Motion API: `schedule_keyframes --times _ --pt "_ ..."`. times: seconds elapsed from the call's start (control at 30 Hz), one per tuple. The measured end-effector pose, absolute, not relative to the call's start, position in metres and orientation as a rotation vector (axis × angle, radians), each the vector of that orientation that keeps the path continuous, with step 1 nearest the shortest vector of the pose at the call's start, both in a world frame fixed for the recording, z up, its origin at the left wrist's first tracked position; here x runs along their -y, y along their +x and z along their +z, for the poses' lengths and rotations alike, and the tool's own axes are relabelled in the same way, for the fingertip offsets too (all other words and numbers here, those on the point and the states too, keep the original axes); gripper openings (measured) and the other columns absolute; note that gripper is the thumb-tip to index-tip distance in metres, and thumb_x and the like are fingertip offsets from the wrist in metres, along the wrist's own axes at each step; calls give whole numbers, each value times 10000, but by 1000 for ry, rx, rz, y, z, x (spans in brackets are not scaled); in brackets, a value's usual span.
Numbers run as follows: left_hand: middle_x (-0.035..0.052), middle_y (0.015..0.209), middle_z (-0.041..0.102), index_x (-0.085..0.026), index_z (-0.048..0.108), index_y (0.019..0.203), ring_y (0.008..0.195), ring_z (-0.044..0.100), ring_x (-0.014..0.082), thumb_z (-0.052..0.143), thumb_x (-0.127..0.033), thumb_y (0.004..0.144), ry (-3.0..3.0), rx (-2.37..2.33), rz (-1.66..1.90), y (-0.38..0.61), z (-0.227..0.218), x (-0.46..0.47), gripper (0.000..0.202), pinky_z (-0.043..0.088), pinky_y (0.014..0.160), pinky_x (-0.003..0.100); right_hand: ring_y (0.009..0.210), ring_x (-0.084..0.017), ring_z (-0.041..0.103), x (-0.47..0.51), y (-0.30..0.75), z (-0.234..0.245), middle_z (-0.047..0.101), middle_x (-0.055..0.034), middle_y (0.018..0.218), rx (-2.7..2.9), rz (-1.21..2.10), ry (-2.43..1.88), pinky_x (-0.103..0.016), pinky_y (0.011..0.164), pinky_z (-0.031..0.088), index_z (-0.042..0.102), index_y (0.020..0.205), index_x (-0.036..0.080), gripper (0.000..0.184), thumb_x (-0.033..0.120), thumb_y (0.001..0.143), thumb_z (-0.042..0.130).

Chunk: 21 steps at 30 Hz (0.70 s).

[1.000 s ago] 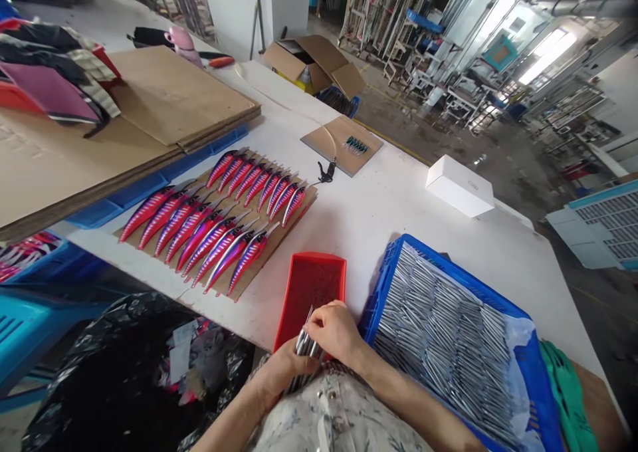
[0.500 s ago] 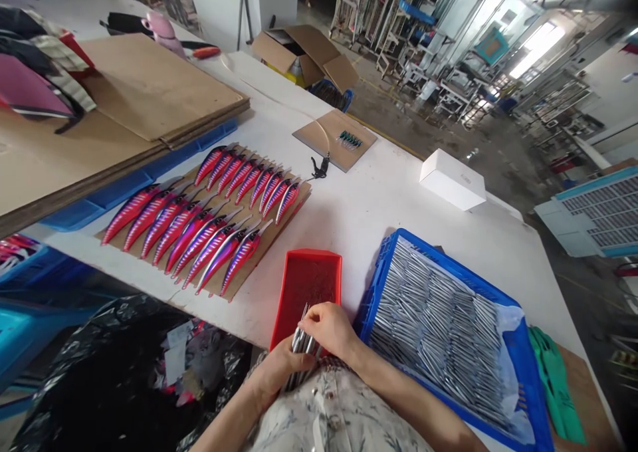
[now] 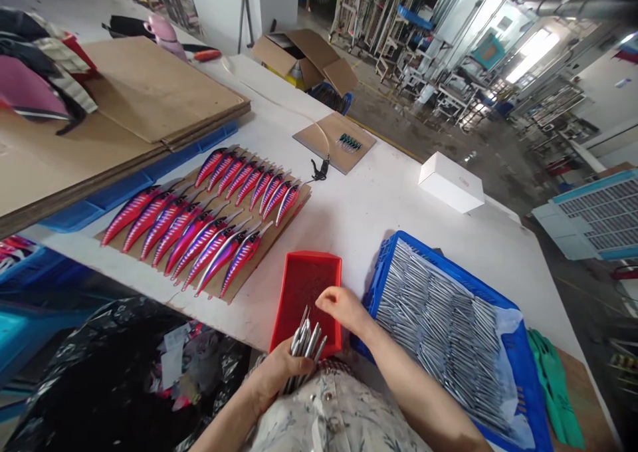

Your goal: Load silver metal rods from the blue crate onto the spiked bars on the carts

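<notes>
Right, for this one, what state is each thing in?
Left hand, closed around metal rods.
Metal rods, bundled, tips up.
Right hand, fingers curled, over the red tray; whether it holds anything is unclear.
Red tray, open-topped.
Blue crate, filled with silver rods.
Lures, lying in two rows.
White box, closed.
Cardboard box, flaps open.
Black bag, open, scraps inside.

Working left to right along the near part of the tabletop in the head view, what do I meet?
Near row of pink-and-purple lures, red bin, blue crate of slim metal pieces, green gloves.
</notes>
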<state>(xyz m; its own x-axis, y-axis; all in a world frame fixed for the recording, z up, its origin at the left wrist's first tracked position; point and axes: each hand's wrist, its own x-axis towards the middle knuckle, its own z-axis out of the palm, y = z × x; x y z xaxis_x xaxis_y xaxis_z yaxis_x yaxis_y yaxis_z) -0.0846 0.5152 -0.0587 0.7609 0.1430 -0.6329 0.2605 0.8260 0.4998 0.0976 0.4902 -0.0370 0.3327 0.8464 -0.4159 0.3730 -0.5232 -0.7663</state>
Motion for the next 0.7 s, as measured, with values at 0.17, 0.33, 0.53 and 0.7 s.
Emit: schedule_keyframes --times 0.17,0.33,0.53,0.7 --pt "-25 591 553 -137 600 748 553 423 119 645 -165 504 632 -689 -86 -82 -59 -516 250 310 552 249 493 -84 436 -481 65 -53 542 28 549 843 1353 -1902 -194 477 317 614 634 149 149 275 697 564" --pt "-8 628 589 -134 622 800 598 469 140 645 -149 497 629 -682 -90 -83 -55 -515 305 339 584 255 514 -87 438 -491 79 -57 516 34 537 689 1213 -1854 -198 505 337 593 619 141 170 293 690 565" --pt "-6 632 568 -125 620 800 592 458 135 632 -149 494 622 -704 -108 -86 -63 -515 307 337 590 261 684 -136 529 -504 124 -51 619 -12 732 832 1120 -1937 -262 695 395 640 791 149 192 300 681 595" --pt "-2 617 564 -126 625 794 587 460 141 658 -176 488 609 -703 -98 -85 -69 -516 312 347 591 270 622 -108 515 -492 97 -55 610 6 674 804 1559 -1690 -235 643 394 653 763 144 174 278 656 621"
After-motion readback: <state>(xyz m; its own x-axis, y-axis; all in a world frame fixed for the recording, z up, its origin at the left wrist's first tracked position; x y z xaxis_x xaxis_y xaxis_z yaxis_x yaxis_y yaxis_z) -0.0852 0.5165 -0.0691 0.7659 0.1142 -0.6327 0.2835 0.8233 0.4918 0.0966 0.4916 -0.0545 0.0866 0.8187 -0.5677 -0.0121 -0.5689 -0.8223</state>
